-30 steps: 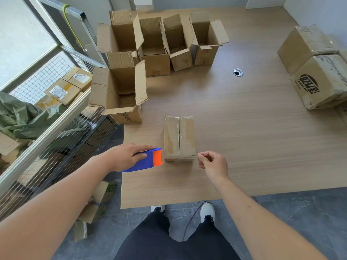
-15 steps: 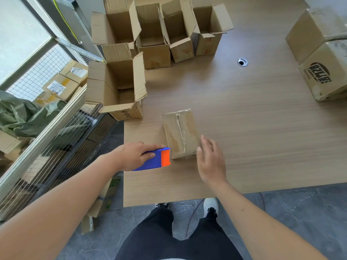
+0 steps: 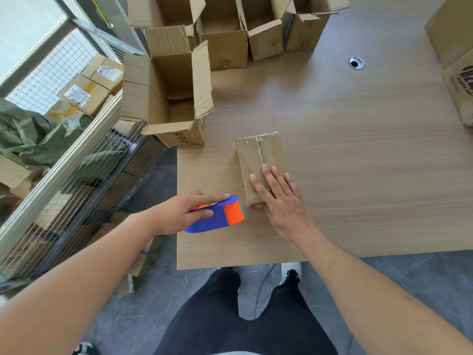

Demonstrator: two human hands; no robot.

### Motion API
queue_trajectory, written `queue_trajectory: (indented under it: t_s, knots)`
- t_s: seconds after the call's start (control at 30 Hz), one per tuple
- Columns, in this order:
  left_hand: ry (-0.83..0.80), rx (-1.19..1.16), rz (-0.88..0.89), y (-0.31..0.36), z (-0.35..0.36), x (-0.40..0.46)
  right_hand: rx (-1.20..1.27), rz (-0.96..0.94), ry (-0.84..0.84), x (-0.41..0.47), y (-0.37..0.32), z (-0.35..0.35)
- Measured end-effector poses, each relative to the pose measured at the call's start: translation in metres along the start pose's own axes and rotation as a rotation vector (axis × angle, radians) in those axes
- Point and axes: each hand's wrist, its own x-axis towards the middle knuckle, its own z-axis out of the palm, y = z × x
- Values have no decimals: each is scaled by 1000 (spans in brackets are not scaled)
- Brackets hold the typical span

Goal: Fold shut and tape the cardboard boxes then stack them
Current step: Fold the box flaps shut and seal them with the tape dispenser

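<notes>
Where sorted by size, biggest first:

Table point(image 3: 358, 149): wood-grain top, fills centre and right of view; round cable hole point(image 3: 356, 63) toward far right.

Wire-mesh cage point(image 3: 76, 175): left of table, w/ metal rail; holds labelled cartons point(image 3: 87, 90) and crumpled green sheet point(image 3: 28, 139).

Grey floor point(image 3: 422, 278): below table's near edge; dark trousers and white shoes over it.

Large open box point(image 3: 166, 98): at table's left edge, flaps up, unsealed.

Row of open boxes point(image 3: 243, 29): along far edge, behind large one, packed side by side, flaps up.

Closed printed boxes point(image 3: 455, 60): far right, partly out of frame, one above another; black logo on lower one.

Small box point(image 3: 261, 162): flaps folded shut, clear tape along centre seam, loose tape end sticking up at far edge. Lies flat on table nr front edge, just right of tape dispenser, well apart from open boxes.

Right hand point(image 3: 279, 201): palm down, fingers straight and spread, pressing flat on near half of small box top; thumb at box's near end. Grasping nothing.

Left hand point(image 3: 184, 211): wrapped round tape dispenser handle, index finger lying along its side.

Tape dispenser point(image 3: 220, 216): blue body, orange front end pointing right toward small box's near-left corner, just beside it; contact w/ box cannot be told.
</notes>
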Motion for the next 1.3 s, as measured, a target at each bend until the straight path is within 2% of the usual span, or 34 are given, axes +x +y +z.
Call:
queue_trajectory:
  t_s: [0.3,0.63,0.77,0.9,1.0,1.17,1.3]
  knots:
    - [38,0,-60,4,6,11,92,46,-122,4,-1,-14]
    - [-45,-107,-118,8,9,25,186,96,-224,9,-6,-27]
    - [-43,0,-224,-12,8,20,224,110,-249,9,-6,-30]
    - [49,-24,-228,-14,6,9,251,192,-165,12,-20,-28]
    - [134,60,-178,-3,9,18,213,254,-46,18,-33,-25]
    - [319,206,-188,13,28,29,112,265,39,19,-42,-16]
    - [434,189,-167,15,47,35,59,216,147,16,-38,-6]
